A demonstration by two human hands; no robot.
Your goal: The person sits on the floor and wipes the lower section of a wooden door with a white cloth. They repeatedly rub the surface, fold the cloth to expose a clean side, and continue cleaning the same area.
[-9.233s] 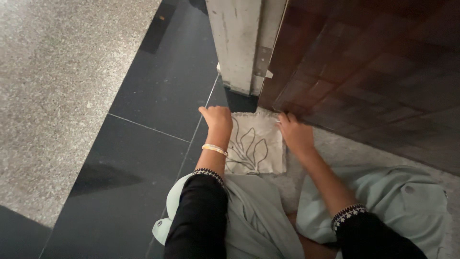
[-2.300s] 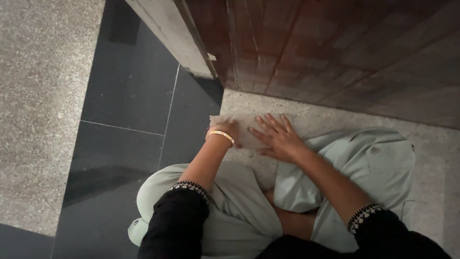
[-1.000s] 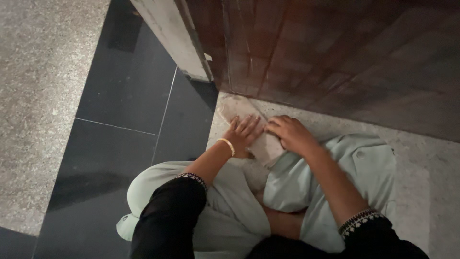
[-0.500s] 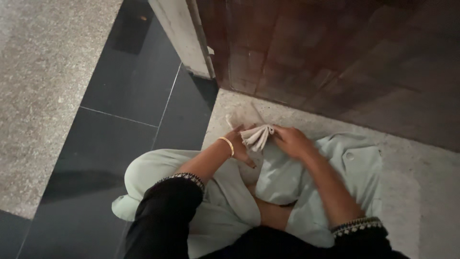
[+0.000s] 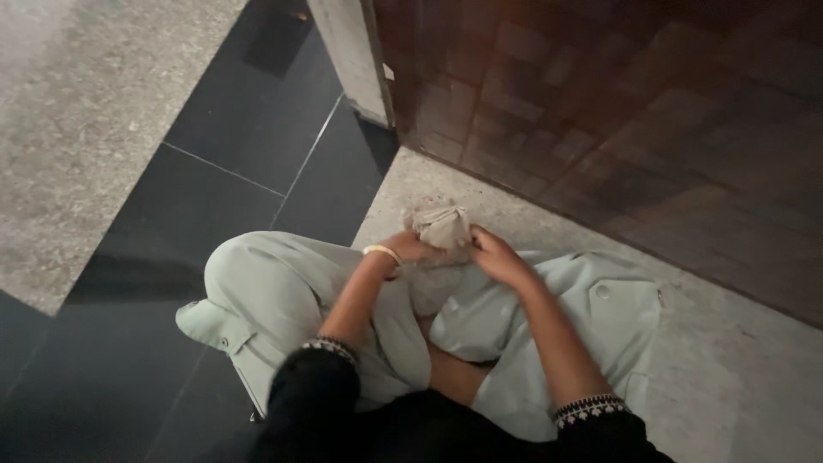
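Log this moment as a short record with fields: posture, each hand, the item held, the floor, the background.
posture: person seated cross-legged on the floor, in pale green trousers and black sleeves
left hand: grips the cloth from the left; a pale bangle on the wrist
right hand: grips the cloth from the right
cloth: beige, bunched up, lifted between both hands above the lap
floor: speckled grey stone under the person, dark tiles to the left
background: brown wooden door, pale door frame
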